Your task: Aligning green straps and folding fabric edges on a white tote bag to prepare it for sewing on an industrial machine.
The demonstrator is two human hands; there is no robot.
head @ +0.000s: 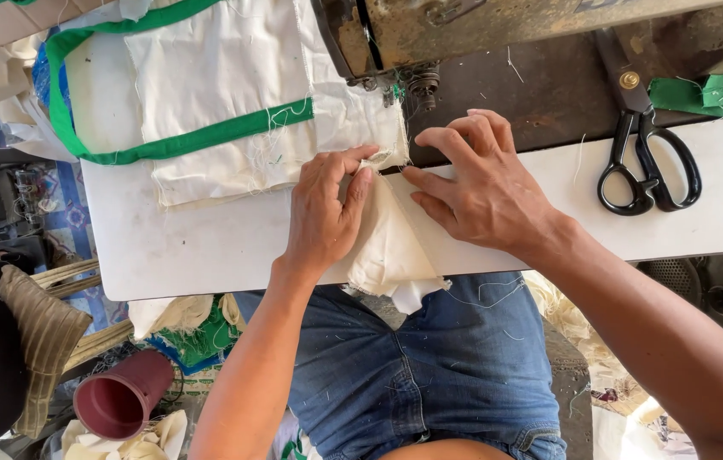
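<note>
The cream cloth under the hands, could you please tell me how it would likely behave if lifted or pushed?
The cream cloth is probably floppy: it folds under the left hand and droops over the table edge. It looks light and thin. Pushed, it would likely bunch, and its frayed edges may shed threads.

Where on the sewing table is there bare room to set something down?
Bare white table top runs along the near edge, left of the left hand and below the green-trimmed cloth. Another free strip lies between the right hand and the black scissors. It is crowded under the sewing machine, where both hands press the cream fabric.
</note>
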